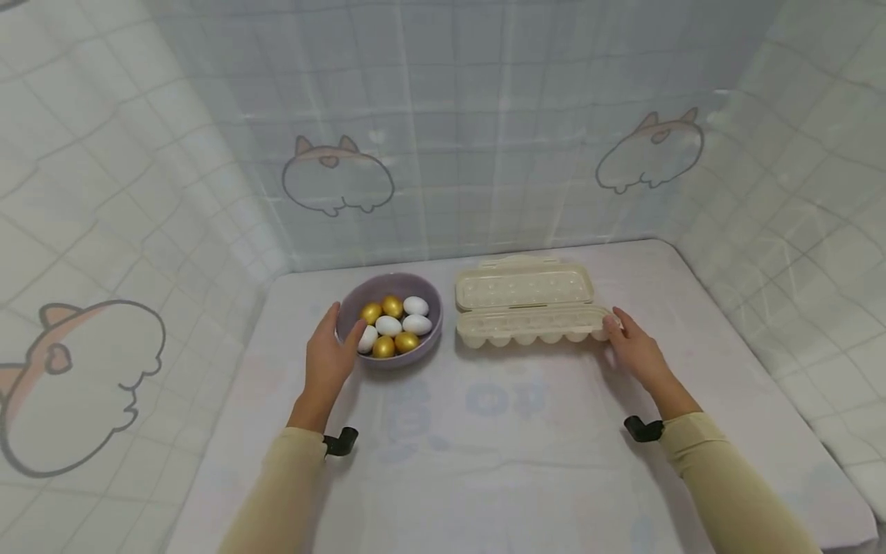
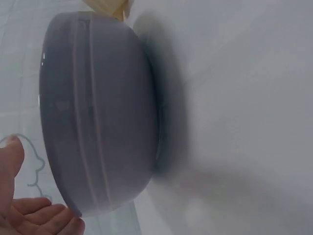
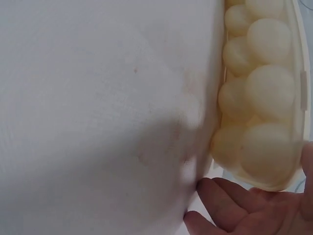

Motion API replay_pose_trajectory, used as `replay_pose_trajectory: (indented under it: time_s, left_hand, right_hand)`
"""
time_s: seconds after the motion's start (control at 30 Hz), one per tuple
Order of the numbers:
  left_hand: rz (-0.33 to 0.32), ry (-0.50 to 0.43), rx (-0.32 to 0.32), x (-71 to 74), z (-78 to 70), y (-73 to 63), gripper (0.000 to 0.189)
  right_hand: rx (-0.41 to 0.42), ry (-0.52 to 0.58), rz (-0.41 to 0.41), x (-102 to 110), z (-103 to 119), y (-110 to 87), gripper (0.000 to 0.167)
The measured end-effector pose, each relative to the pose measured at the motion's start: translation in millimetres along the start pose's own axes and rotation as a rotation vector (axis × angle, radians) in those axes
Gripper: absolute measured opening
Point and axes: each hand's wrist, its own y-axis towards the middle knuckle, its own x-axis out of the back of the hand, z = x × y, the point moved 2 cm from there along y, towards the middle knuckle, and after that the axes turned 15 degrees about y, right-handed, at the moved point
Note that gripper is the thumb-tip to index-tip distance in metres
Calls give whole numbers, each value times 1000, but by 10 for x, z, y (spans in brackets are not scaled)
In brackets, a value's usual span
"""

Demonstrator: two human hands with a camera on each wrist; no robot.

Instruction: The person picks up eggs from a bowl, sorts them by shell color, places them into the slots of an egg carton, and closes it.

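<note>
A round purple bowl [image 1: 421,355] stands left of centre, holding several white eggs [image 1: 388,326] and gold eggs [image 1: 406,342]. My left hand [image 1: 331,354] is at its left side, fingers outside the rim and thumb spread above the bowl. In the left wrist view, fingertips come up to the rim of the bowl [image 2: 117,107], while the thumb stays apart. To the right lies a cream plastic egg carton [image 1: 526,327], lid folded back and cups showing. My right hand [image 1: 633,350] holds its right end between thumb and fingers. Rounded cup undersides face the right wrist view [image 3: 269,93].
A pale printed cloth covers the table [image 1: 484,462]. Behind it and at both sides hang tiled-pattern curtains [image 1: 471,154] with animal drawings. A small gap separates the bowl from the carton. Each wrist wears a black camera mount [image 1: 341,442].
</note>
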Motion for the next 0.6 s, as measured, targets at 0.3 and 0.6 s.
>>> replay_pose_trajectory:
  time_s: [0.3, 0.6]
  left_hand:
    - [-21, 80, -45, -49, -41, 138, 60]
    - [54, 237, -129, -98, -117, 336, 53]
  right_hand:
    - [-21, -46, 43, -34, -19, 0, 88]
    - [11, -65, 33, -24, -19, -22, 87]
